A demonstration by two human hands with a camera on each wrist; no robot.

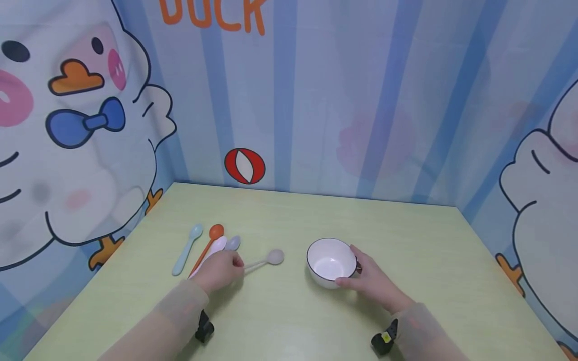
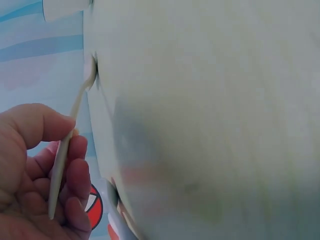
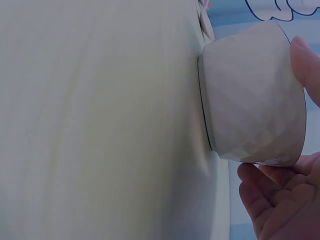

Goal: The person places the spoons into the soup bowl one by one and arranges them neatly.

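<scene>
- Pale beige spoon (image 1: 266, 260): lies flat on the table, handle end pinched, bowl end pointing toward the cup.
- White cup (image 1: 331, 261): upright, empty, dark-rimmed, faceted outside.

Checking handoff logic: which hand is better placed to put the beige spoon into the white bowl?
Left, probably. The left hand already pinches the beige spoon by its handle, spoon head pointing toward the white bowl. The right hand rests against the bowl's side, steadying it.
</scene>
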